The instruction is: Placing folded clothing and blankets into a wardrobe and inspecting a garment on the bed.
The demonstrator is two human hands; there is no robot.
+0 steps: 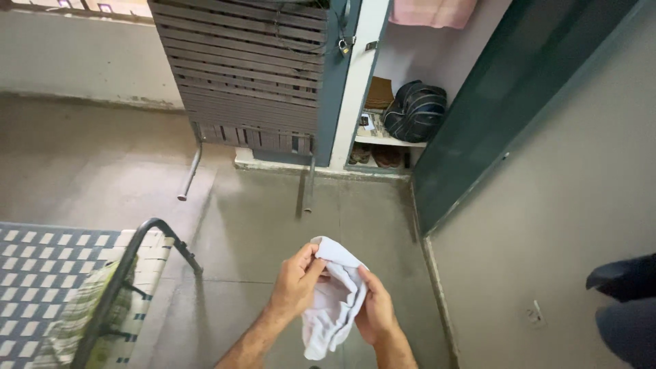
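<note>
Bare concrete floor lies open through the middle of the frame, between the hands low at centre and the doorway at top. At lower left a woven cot with a black metal frame blocks that side. A folded slatted cot leans upright at upper centre. The grey wall and teal door close off the right.

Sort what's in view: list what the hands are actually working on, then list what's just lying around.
In hand:
- white cloth, gripped by the left hand and right hand

Lying about:
- woven cot with a green checked cloth over its frame
- folded cot leaning upright
- dark backpack on the shelf
- pink cloth hanging above
</note>
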